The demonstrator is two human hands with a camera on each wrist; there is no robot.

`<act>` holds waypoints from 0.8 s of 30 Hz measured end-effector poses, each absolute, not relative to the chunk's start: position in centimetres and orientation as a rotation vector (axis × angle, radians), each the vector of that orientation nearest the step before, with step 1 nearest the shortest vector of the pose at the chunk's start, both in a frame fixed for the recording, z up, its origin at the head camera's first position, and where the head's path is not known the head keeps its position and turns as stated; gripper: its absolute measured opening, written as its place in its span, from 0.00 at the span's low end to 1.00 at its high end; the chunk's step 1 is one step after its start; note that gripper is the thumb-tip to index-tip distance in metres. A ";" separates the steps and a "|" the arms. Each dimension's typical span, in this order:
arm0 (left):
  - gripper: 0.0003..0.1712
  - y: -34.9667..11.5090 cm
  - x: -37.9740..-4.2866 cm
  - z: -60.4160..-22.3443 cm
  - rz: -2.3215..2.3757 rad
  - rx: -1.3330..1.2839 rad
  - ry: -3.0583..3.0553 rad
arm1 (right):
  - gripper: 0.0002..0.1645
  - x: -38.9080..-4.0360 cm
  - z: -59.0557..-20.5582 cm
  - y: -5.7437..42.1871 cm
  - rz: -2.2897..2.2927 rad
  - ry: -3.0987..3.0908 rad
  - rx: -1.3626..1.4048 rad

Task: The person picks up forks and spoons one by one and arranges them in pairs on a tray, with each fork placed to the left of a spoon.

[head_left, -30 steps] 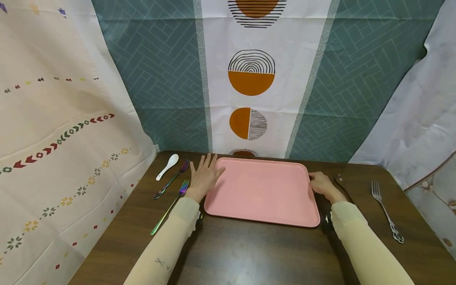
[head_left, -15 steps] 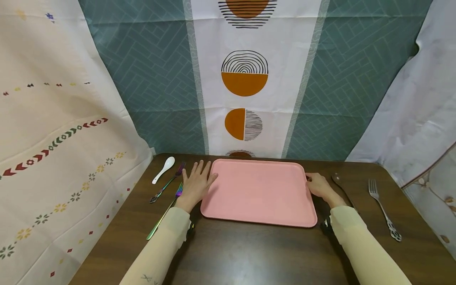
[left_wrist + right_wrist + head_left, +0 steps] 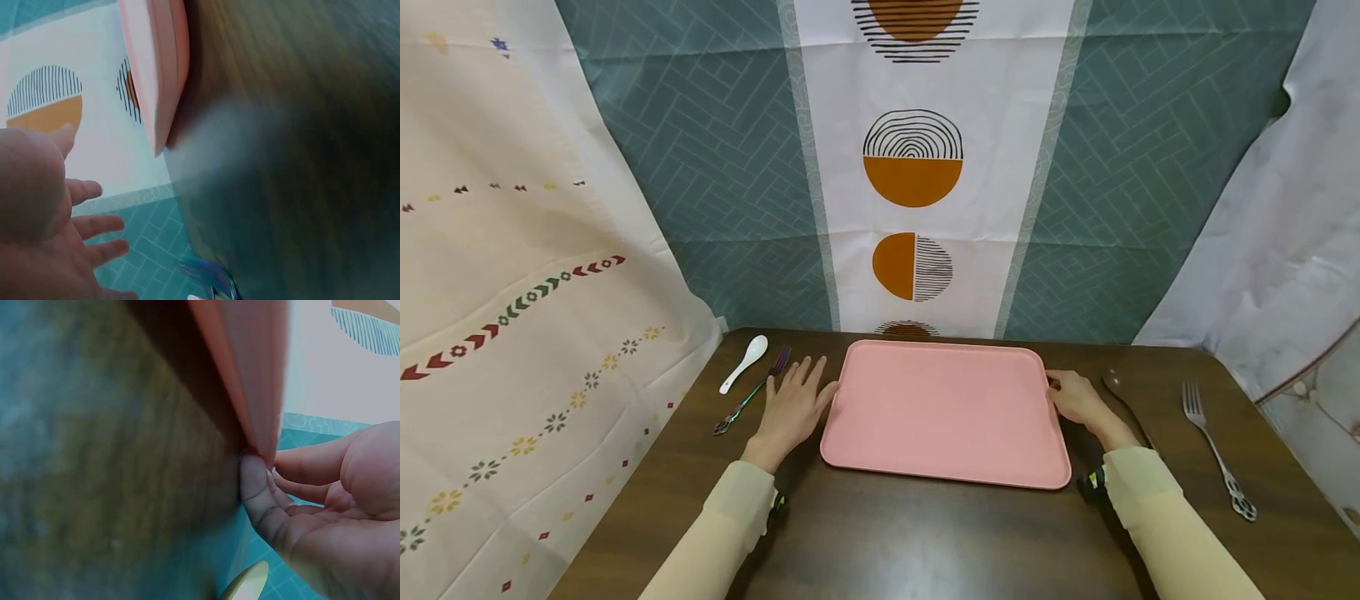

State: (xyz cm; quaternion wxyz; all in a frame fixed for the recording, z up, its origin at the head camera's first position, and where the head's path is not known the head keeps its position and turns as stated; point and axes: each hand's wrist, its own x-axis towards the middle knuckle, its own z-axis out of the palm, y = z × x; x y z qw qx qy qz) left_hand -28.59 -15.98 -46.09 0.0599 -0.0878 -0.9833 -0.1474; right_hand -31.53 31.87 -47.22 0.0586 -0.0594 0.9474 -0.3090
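Observation:
A pink rectangular tray point(image 3: 946, 412) lies flat on the dark wooden table point(image 3: 917, 546). My right hand point(image 3: 1077, 398) is at its right edge. In the right wrist view, thumb and curled fingers point(image 3: 256, 478) pinch the tray's rim point(image 3: 253, 375). My left hand point(image 3: 790, 411), fingers spread and palm down, is left of the tray and apart from its rim point(image 3: 165, 69) in the left wrist view. A rainbow-coloured fork point(image 3: 752, 393) lies just beyond that hand. The second rainbow fork seen earlier is hidden behind the left hand and forearm.
A white spoon point(image 3: 746, 363) lies at the table's back left. Right of the tray are a dark-handled metal spoon point(image 3: 1127, 404) and a silver fork point(image 3: 1217, 450) with an ornate handle. Patterned cloths point(image 3: 745, 167) hang behind and at both sides.
My left hand has drawn left and nearer to me, off the tray's left edge, and now covers the second fork. The right hand stays at the tray's right edge. The head view has shifted slightly.

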 end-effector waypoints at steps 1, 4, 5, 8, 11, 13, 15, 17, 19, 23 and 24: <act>0.38 -16.3 -28.5 -46.1 -0.453 -0.260 -2.981 | 0.32 -31.5 -47.2 31.9 -0.954 2.846 -0.179; 0.37 -17.2 -28.2 -46.2 -0.480 -0.252 -2.984 | 0.32 -31.5 -47.2 31.9 -0.979 2.817 -0.188; 0.36 -17.4 -28.1 -46.2 -0.482 -0.250 -2.984 | 0.32 -31.5 -47.2 32.0 -0.987 2.813 -0.199; 0.36 -18.0 -27.9 -46.3 -0.490 -0.238 -2.983 | 0.31 -31.7 -47.3 32.2 -1.022 2.805 -0.234; 0.35 -18.2 -27.8 -46.4 -0.490 -0.247 -2.978 | 0.30 -31.7 -47.4 32.5 -1.059 2.798 -0.263; 0.35 -18.3 -27.7 -46.5 -0.491 -0.249 -2.977 | 0.30 -31.5 -47.5 32.7 -1.075 2.792 -0.268; 0.34 -18.3 -27.5 -46.4 -0.489 -0.259 -2.974 | 0.30 -31.4 -47.5 32.8 -1.083 2.791 -0.271; 0.34 -18.4 -27.4 -46.3 -0.491 -0.264 -2.974 | 0.30 -31.3 -47.5 32.9 -1.085 2.790 -0.274; 0.34 -18.7 -27.3 -46.2 -0.491 -0.271 -2.973 | 0.30 -31.4 -47.5 32.9 -1.085 2.792 -0.289; 0.33 -19.3 -27.1 -45.5 -0.502 -0.279 -2.981 | 0.30 -31.7 -47.4 32.7 -1.081 2.794 -0.297; 0.33 -19.6 -27.0 -45.4 -0.496 -0.278 -2.987 | 0.30 -31.8 -47.5 32.6 -1.082 2.791 -0.294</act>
